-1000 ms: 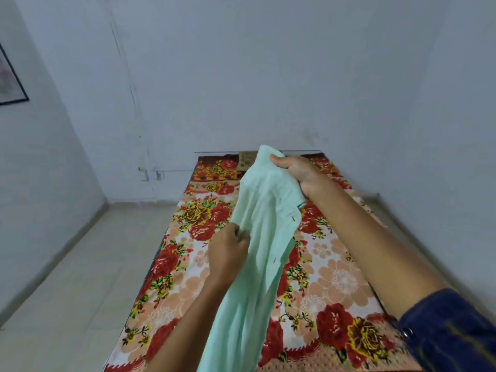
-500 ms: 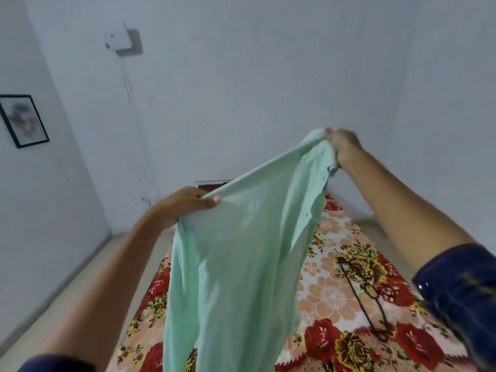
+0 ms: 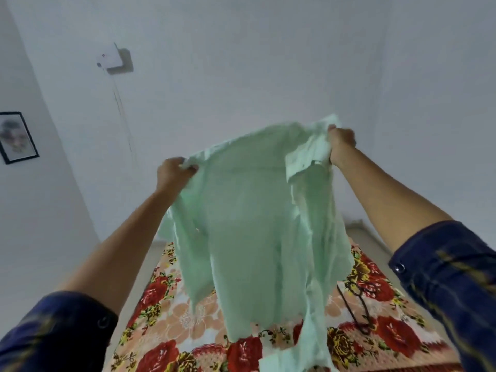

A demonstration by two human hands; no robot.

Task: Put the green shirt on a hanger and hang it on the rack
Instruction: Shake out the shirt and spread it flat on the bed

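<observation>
The pale green shirt (image 3: 255, 210) hangs spread out in the air in front of me, its lower part reaching down toward the mattress. My left hand (image 3: 173, 171) grips its upper left edge, and my right hand (image 3: 341, 142) grips the upper right edge near the collar. A dark wire hanger (image 3: 358, 304) lies on the flowered mattress (image 3: 166, 304) at the right, partly behind the shirt. No rack is in view.
White walls close in on all sides. A white box (image 3: 110, 59) with a cable is fixed high on the far wall, and a framed picture (image 3: 17, 136) hangs on the left wall. Pale floor runs along the mattress's left side.
Both hands have risen and moved apart, so the bunched shirt now hangs spread open between them. My view has tilted upward.
</observation>
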